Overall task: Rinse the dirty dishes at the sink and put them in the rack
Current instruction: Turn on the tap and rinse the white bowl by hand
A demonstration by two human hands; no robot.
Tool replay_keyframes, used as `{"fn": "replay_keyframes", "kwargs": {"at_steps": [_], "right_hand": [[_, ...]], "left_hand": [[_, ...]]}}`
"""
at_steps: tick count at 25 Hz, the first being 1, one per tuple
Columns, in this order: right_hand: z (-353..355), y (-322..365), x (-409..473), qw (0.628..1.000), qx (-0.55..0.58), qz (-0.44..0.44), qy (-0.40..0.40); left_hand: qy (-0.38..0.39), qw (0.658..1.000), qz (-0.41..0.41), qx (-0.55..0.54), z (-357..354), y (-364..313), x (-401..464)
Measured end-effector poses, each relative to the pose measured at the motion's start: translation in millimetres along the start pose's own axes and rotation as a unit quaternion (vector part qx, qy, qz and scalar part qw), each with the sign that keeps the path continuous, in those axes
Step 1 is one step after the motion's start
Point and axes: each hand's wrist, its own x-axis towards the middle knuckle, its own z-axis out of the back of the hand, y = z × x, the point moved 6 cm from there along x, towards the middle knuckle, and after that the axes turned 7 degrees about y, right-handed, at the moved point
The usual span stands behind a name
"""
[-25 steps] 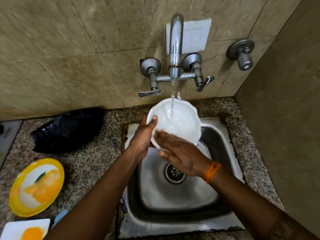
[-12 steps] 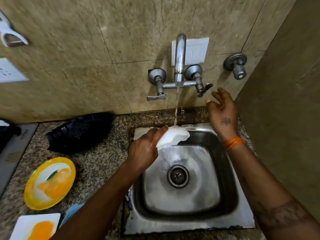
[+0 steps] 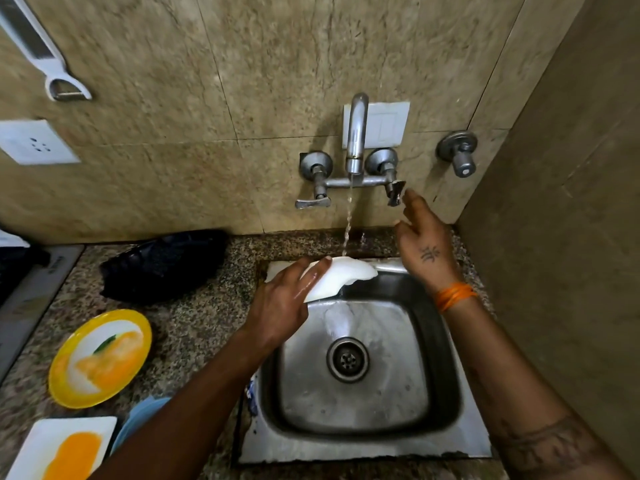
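My left hand point(image 3: 282, 306) grips a white bowl point(image 3: 343, 275), tilted on its side over the back left corner of the steel sink point(image 3: 360, 441). A thin stream of water runs from the tap point(image 3: 356, 133) and lands just behind the bowl. With spread fingers, my right hand point(image 3: 424, 244) reaches up; its fingertips touch the right tap lever point(image 3: 396, 192). A yellow-rimmed plate point(image 3: 100, 358) smeared with orange sauce and a white square plate point(image 3: 59, 448) with orange sauce lie on the counter to the left.
A black dish rack point(image 3: 162, 263) lies on the granite counter left of the sink, against the wall. A blue item point(image 3: 138, 420) pokes out beside my left forearm. A second valve point(image 3: 459, 154) sits on the wall at right. A side wall closes in the right.
My right hand left the bowl and rose to the right tap lever. The left hand tipped the bowl down to the sink's back edge. The water stream has thinned.
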Motion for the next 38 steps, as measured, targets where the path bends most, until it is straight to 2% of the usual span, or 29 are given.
{"fn": "replay_keyframes", "kwargs": {"at_steps": [3,4,6,8,10,12,15,17,19,21,22,28,34,38], "right_hand": [[-12,-44,-30,0.985,0.093,-0.139,-0.046],[-25,-54,-45,0.962,0.173,-0.208,-0.023],[-56,-59,-74,0.885,0.317,-0.335,0.067],[-80,-45,-89,0.804,0.448,-0.372,0.118],[-96,-30,-94,0.741,0.543,-0.379,0.111],[-112,-18,-95,0.725,0.561,-0.387,0.105],[-138,-1,-95,0.726,0.559,-0.379,0.128],[-161,14,-90,0.723,0.565,-0.366,0.155],[-184,30,-87,0.721,0.566,-0.354,0.185],[-219,52,-88,0.720,0.559,-0.342,0.228],[-238,65,-90,0.719,0.553,-0.335,0.255],[-381,136,-102,0.737,0.472,-0.306,0.375],[-556,198,-89,0.837,0.331,-0.211,0.382],[-654,223,-61,0.894,0.224,-0.101,0.375]], "left_hand": [[-0.036,0.999,-0.003,-0.015,8,-2,-6],[-0.045,0.999,-0.008,-0.017,11,-2,-11],[-0.049,0.999,-0.016,-0.012,18,-2,-20],[-0.041,0.999,-0.018,0.014,22,3,-30],[-0.027,0.999,-0.005,0.028,25,5,-44],[-0.033,0.999,0.006,0.032,32,9,-59],[-0.047,0.997,0.047,-0.027,48,28,-83],[-0.064,0.971,0.143,-0.183,54,57,-108],[-0.099,0.877,0.270,-0.385,60,84,-140],[-0.132,0.791,0.342,-0.490,69,112,-174],[-0.142,0.770,0.360,-0.508,75,128,-191],[-0.207,0.756,0.389,-0.484,119,210,-285],[-0.296,0.742,0.478,-0.364,150,335,-368],[-0.282,0.756,0.524,-0.271,167,422,-391]]}}
